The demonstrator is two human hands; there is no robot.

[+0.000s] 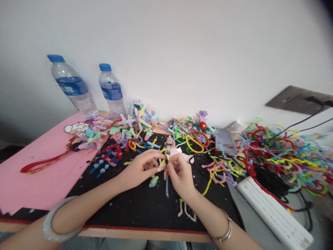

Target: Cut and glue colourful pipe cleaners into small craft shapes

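Observation:
Over the black mat (145,208), my left hand (145,165) pinches a short pale-yellow pipe cleaner piece (162,163) between thumb and fingertips. My right hand (180,173) meets it from the other side, its thumb and index finger closed at the same piece by a small dark bit (167,161). My fingers partly hide how the piece is bent. Below them lie a thin bluish stick (167,187) and a small yellow-and-blue twisted piece (153,181). Cream pipe cleaner lengths (187,211) rest near my right wrist.
Finished-looking pipe cleaner flowers (143,116) pile up along the wall. A tangle of coloured pipe cleaners (293,152) fills the right, beside a white power strip (275,211). Two water bottles (111,90) stand at back left. Pink board (39,170) carries a red strap (44,165).

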